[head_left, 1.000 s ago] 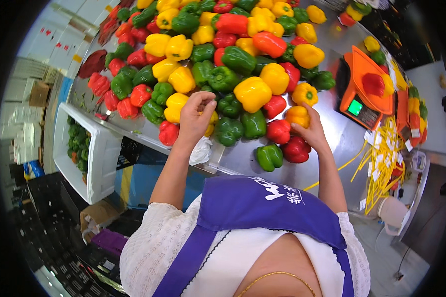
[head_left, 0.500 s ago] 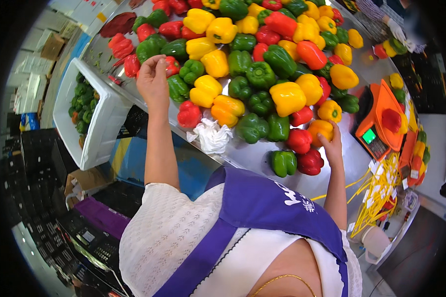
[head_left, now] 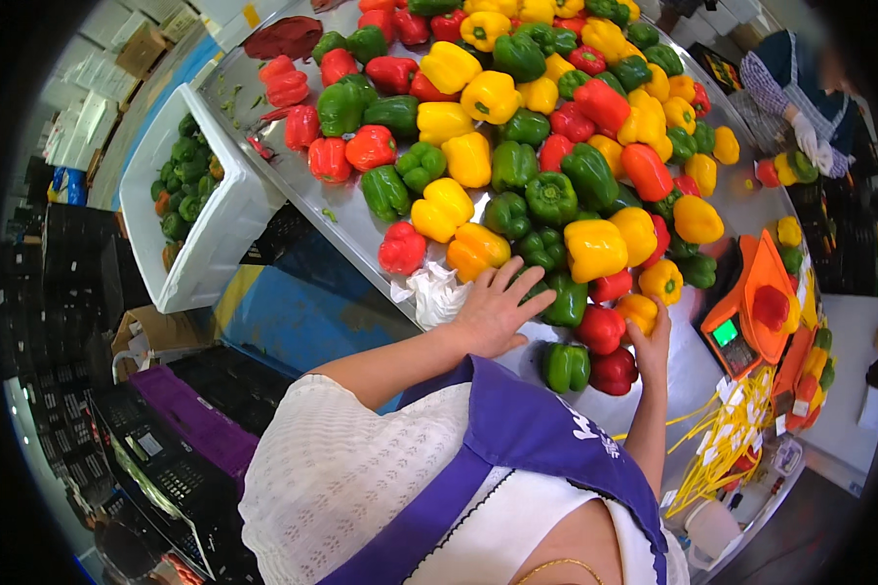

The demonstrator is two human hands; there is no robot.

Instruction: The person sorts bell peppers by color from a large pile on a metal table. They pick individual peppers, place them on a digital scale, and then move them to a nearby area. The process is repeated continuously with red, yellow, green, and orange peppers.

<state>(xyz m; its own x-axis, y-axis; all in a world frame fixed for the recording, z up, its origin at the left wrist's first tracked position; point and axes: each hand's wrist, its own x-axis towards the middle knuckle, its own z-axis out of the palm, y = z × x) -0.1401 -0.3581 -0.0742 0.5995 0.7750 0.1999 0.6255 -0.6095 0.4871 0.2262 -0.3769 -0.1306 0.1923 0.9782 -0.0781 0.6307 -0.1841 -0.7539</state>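
Over a green bell pepper (head_left: 534,286) near the front edge of the heap, my left hand (head_left: 493,310) lies with its fingers spread, hiding part of the pepper. My right hand (head_left: 651,341) curls round the right side of a yellow-orange bell pepper (head_left: 637,312). Between my hands sit a bright red bell pepper (head_left: 601,330), a dark red bell pepper (head_left: 614,372) and a green bell pepper (head_left: 565,368). A crumpled white cloth or tissue (head_left: 433,295) is just left of my left hand, beside an orange-yellow bell pepper (head_left: 478,252).
Many red, yellow and green bell peppers cover the metal table (head_left: 307,200). An orange scale (head_left: 741,327) and yellow ties with white tags (head_left: 722,439) are at the right. A white foam box (head_left: 219,234) of green peppers stands left. Another person's gloved hand (head_left: 810,141) is at far right.
My left hand has come right and nearer, from the red peppers to the green one, its fingers spreading. Red peppers it hid now show. My right hand stays at the yellow-orange pepper; the view has shifted.
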